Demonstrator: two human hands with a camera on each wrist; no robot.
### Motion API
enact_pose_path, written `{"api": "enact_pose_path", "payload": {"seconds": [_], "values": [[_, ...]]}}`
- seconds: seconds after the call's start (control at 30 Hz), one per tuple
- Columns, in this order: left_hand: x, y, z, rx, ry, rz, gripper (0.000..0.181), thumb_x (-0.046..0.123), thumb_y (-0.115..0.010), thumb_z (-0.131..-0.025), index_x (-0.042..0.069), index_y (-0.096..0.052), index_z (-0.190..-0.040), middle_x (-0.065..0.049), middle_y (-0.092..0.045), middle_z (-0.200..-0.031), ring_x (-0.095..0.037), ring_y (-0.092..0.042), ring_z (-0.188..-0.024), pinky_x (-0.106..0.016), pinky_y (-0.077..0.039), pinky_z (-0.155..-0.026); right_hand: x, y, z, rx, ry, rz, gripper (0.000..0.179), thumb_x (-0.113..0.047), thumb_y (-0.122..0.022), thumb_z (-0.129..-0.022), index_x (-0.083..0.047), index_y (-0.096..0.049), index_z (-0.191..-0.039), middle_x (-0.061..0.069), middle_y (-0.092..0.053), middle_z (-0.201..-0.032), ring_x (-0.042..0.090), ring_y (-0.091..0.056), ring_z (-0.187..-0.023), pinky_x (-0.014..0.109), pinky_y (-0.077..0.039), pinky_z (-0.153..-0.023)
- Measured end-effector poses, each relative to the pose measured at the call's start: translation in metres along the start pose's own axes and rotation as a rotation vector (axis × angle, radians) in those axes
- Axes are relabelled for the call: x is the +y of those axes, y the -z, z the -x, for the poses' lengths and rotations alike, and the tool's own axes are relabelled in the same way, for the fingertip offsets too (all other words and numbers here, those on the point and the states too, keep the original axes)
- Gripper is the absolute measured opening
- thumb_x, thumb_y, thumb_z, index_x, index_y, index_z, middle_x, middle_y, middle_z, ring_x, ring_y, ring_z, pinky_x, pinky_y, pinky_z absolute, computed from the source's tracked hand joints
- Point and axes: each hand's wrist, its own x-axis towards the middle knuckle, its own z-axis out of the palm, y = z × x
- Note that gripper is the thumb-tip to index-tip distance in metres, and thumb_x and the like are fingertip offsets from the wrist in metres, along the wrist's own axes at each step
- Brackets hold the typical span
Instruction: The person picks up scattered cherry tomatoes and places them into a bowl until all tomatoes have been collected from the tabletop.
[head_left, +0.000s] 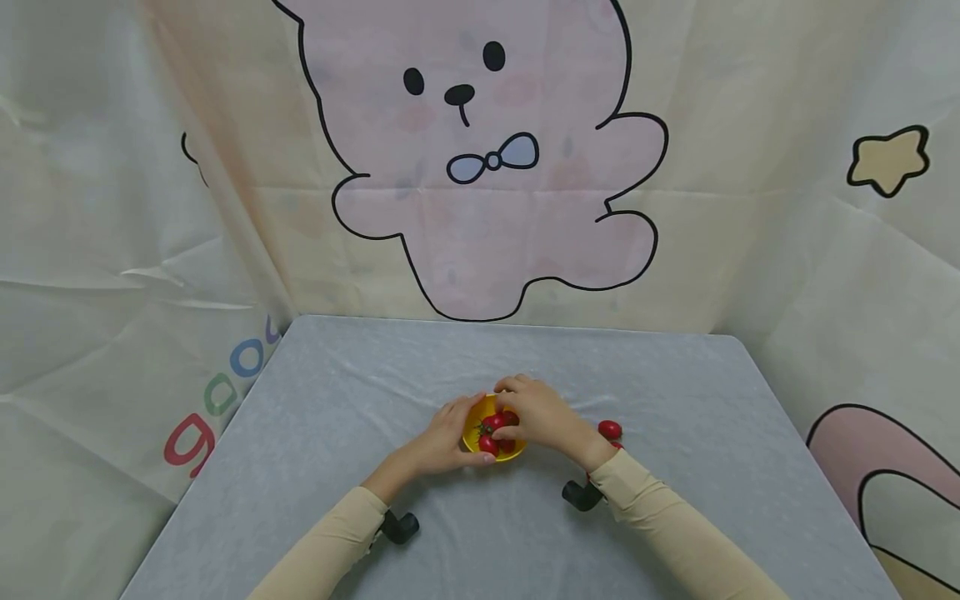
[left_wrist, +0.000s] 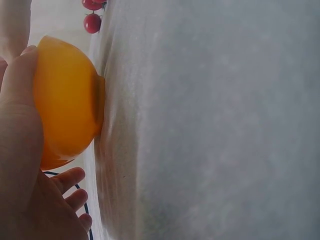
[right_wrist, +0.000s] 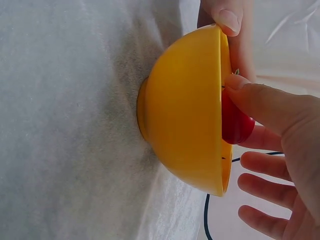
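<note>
Yellow bowl (right_wrist: 185, 110), apparently cherry tomatoes (head_left: 488, 445) inside

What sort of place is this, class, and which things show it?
Probably a small recording booth: printed fabric sheets hang around three sides, one showing a cartoon bear, enclosing a cloth-covered table, and a black device sits at each wrist.

Yellow, round-sided, plastic-looking bowl (right_wrist: 185, 110): smooth, glossy wall and rim; red, oval, thin-skinned tomatoes (head_left: 610, 430): smooth, shiny skins; pale grey-blue, cloth-covered surface (head_left: 360, 375): matt, soft-looking, faintly wrinkled; cream, printed, hanging fabric backdrop (head_left: 712, 167): smooth weave, creased, low sheen; long, beige cloth sleeves (head_left: 330, 533): matt, gathered in folds; small, black, plastic-looking wrist devices (head_left: 401, 528): smooth, dull finish.
</note>
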Motion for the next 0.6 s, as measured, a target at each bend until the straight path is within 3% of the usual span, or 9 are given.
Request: {"api": "enact_pose_path", "payload": {"seconds": [0.37, 0.6], "values": [[0.002, 0.000, 0.002, 0.001, 0.007, 0.006, 0.101, 0.061, -0.068, -0.083, 0.018, -0.016, -0.158, -0.009, -0.036, -0.155, -0.032, -0.035, -0.139, -0.056, -0.038, -0.114, 0.003, -0.001, 0.001, -0.033, -0.049, -0.005, 0.040, -0.048, -0.080, -0.078, -0.018, -0.074, -0.103, 0.002, -0.065, -0.124, 0.021, -0.058, -0.113, 0.040, -0.055, -0.096], [0.001, 0.000, 0.001, 0.003, 0.011, -0.003, 0.100, 0.059, -0.069, -0.084, 0.018, -0.017, -0.158, -0.009, -0.034, -0.157, -0.034, -0.034, -0.141, -0.056, -0.034, -0.116, 0.008, 0.008, 0.007, -0.026, -0.054, -0.028, 0.035, -0.041, -0.082, -0.079, -0.016, -0.074, -0.102, 0.006, -0.065, -0.123, 0.026, -0.060, -0.110, 0.045, -0.054, -0.096]]}}
